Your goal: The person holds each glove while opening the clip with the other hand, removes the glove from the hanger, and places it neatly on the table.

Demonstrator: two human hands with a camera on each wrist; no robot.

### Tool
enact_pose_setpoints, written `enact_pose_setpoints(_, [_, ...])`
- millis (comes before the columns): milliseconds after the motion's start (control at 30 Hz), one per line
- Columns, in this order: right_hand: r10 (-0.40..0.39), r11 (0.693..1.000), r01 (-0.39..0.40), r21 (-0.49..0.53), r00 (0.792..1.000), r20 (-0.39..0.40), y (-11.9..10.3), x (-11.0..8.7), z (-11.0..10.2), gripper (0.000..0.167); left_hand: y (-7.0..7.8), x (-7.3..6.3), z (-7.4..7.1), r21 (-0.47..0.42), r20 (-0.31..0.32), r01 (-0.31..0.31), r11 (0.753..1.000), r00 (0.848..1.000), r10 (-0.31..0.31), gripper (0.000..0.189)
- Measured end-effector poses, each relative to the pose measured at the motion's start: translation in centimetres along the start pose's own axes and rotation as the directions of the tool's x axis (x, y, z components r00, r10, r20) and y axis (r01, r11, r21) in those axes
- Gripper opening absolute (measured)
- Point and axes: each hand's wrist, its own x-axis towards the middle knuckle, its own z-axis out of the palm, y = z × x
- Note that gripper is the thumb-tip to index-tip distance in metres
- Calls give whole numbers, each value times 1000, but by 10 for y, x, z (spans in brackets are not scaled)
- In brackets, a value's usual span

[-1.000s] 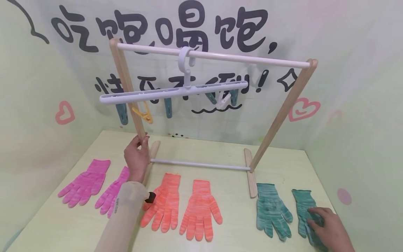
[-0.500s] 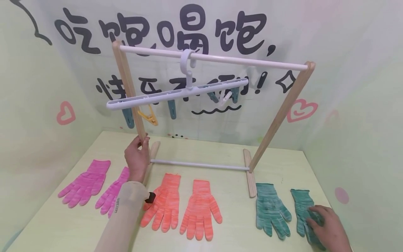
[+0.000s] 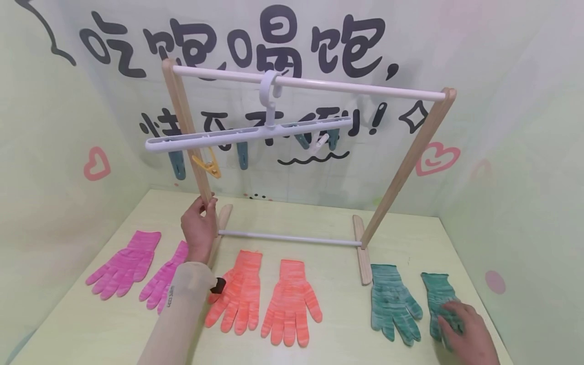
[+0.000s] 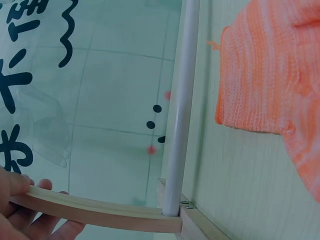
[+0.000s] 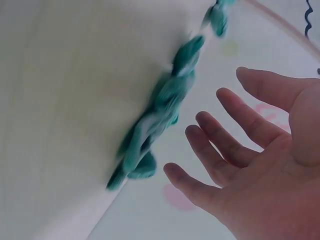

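My left hand (image 3: 198,229) grips the left wooden post (image 3: 182,109) of a drying stand low down, thumb and fingers around it; in the left wrist view the fingers (image 4: 42,227) wrap the same post (image 4: 110,212). My right hand (image 3: 472,332) is over the far-right green glove (image 3: 437,288), covering part of it. The right wrist view shows its fingers (image 5: 240,107) spread and apart from the green glove (image 5: 162,102). A second green glove (image 3: 393,299) lies flat to its left.
A white hanger (image 3: 246,134) with several clothespins hangs tilted from the top rod (image 3: 342,87). Orange gloves (image 3: 292,299) lie in front of the stand, and pink gloves (image 3: 123,266) lie at the left. Printed walls enclose the table (image 3: 337,324).
My right hand has shifted slightly left over the green glove. The hanger swings a little on its rod. My left hand stays on the post.
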Motion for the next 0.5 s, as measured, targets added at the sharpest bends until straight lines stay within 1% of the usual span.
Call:
enact_pose_setpoints(33, [-7, 1000, 7, 3, 1000, -6, -4, 0, 2, 40, 0, 0, -1, -1, 1, 1, 1000, 1000, -1, 30])
enact_pose_setpoints(100, [-49, 999, 50, 15, 997, -57, -11, -1, 8, 38, 1, 0, -2, -1, 0, -2, 1000, 1000, 2, 30])
enact_pose_setpoints(200, [-119, 992, 122, 14, 983, -140, -22, -2, 17, 34, 1, 1, -4, 17, 11, -17, 1000, 1000, 17, 31])
enact_pose_setpoints(267, [-151, 987, 157, 23, 973, -175, -28, -3, 20, 33, 0, 0, -6, 41, 32, -27, 999, 999, 25, 30])
enact_pose_setpoints(333, [-147, 988, 154, 29, 975, -166, -35, -3, 22, 35, 0, -2, -9, 78, 73, -38, 996, 997, 32, 31])
enact_pose_setpoints(400, [-133, 989, 141, 47, 980, -146, -41, -2, 23, 39, 0, -7, -12, 124, 125, -58, 991, 991, 43, 34])
enact_pose_setpoints(467, [-116, 991, 123, 50, 986, -124, -48, -1, 24, 42, 3, -15, -16, 170, 176, -80, 982, 983, 49, 42])
enact_pose_setpoints(500, [-110, 992, 115, 46, 987, -116, -51, 0, 25, 44, 4, -20, -17, 188, 191, -98, 977, 980, 61, 47])
